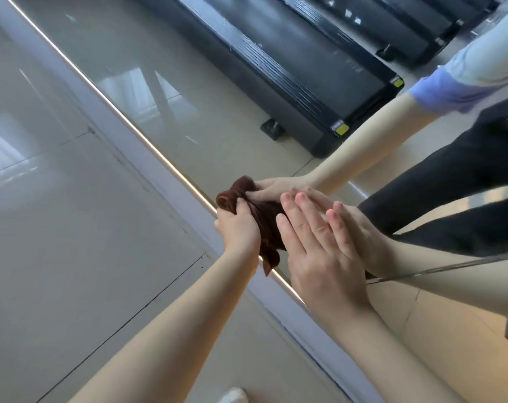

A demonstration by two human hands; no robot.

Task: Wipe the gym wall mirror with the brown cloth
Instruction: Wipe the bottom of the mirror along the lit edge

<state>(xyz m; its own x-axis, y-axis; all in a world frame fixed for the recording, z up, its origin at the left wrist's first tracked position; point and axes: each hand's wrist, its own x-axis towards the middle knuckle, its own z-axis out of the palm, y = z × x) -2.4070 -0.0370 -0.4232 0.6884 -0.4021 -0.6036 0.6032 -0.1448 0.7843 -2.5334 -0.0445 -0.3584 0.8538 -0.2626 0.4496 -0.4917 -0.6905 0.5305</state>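
The wall mirror (188, 91) fills the upper right half of the view, and its lower edge runs diagonally along a pale skirting strip (148, 158). My left hand (239, 231) grips a bunched brown cloth (264, 225) and holds it against the glass right at that lower edge. My right hand (319, 251) lies flat on the mirror just right of the cloth, fingers straight and together. Both hands and the cloth are doubled as reflections in the glass.
Glossy beige floor tiles (72, 228) spread to the left and below. The mirror reflects black treadmills (319, 74), a light blue sleeve and dark trousers. A vertical seam (439, 270) between mirror panels runs right of my right hand. A white shoe tip (232, 395) shows at the bottom.
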